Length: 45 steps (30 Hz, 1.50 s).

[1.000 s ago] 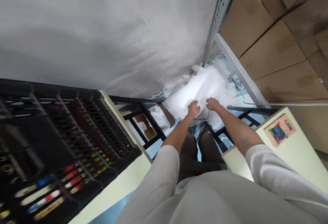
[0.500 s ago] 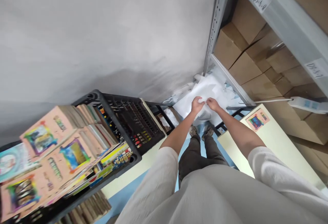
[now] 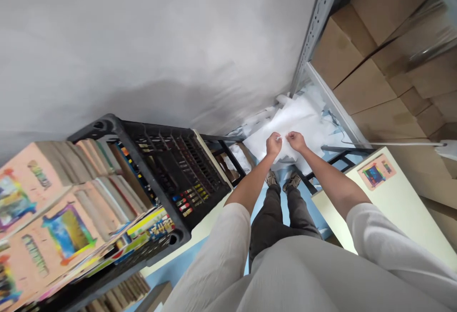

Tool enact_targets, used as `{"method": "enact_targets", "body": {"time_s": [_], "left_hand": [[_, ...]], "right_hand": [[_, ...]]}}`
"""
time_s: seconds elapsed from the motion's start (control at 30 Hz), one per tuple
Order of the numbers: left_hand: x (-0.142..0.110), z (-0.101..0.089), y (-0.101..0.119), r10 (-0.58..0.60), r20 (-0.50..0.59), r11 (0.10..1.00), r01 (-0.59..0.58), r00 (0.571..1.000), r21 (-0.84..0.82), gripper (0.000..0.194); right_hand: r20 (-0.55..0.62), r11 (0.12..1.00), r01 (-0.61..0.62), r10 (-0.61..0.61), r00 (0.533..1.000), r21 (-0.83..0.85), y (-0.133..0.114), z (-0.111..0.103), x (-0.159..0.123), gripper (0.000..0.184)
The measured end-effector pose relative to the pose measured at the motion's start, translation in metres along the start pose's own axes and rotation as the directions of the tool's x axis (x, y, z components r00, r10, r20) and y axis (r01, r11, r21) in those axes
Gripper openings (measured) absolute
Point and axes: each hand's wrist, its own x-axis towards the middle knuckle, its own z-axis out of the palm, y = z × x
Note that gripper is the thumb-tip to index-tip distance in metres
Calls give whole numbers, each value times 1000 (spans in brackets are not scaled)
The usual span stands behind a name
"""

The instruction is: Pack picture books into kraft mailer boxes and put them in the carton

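My left hand (image 3: 273,143) and my right hand (image 3: 296,141) are stretched out in front of me, close together with a small gap between them. The fingers of both are curled into a pinch. A small whitish bit shows at the left fingertips, too small to name. What the right fingers hold, if anything, cannot be made out. Below and behind both hands lies a heap of white sheets (image 3: 303,112), seemingly paper, on the floor by the wall.
At left a black plastic crate (image 3: 157,207) holds stacked books (image 3: 71,231). To the right, a pale yellow tabletop (image 3: 385,207) carries a small colourful booklet (image 3: 376,171). Behind it, a grey metal rack (image 3: 333,100) is filled with cardboard boxes (image 3: 374,83). A grey wall (image 3: 143,41) stands ahead.
The view has shifted, so the crate sits further left and the rack further right. Both hands stay pinched, with the gap between them about the same.
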Motion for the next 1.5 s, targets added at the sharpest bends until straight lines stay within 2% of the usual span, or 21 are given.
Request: {"method": "enact_targets", "body": {"time_s": [0.17,0.4,0.6,0.7,0.8,0.97,1.17,1.27,1.37,1.5], "left_hand": [[18,-2,-18,-48,-16,997,49,999,59,20],[30,-6,-23,-90,-11,985,91,996,148,25],[36,-16,-31,-151,-23,968,153,988,200,24],[38,-21,-39,-182,-34,957,185,983,222,23],[39,-24,-45,-215,-41,950,218,976,222,28],[38,-29,-50,-234,-4,949,229,972,216,36],[34,-35,-51,-245,30,937,228,969,264,43],[30,-33,-52,-180,25,936,164,983,312,43],[25,-28,-46,-39,24,931,27,999,365,38],[16,-20,-24,137,119,946,-166,983,279,35]], "right_hand": [[-2,993,-30,30,1000,-113,2,19,14,24],[-56,979,-85,76,996,-186,-5,30,20,30],[-166,989,-72,50,985,-128,-4,21,23,36],[-193,995,-51,34,981,-87,-4,14,22,50],[-207,992,-25,-1,978,-123,-6,9,16,63],[-210,982,24,-64,976,-187,-12,4,7,59],[-345,982,-47,-20,938,-185,-12,-6,2,72],[-340,983,-18,-45,939,-182,-4,-8,-1,73],[-299,983,65,-115,947,-171,3,-5,-6,68],[-277,983,131,-161,947,-126,4,-3,-19,62]]}}
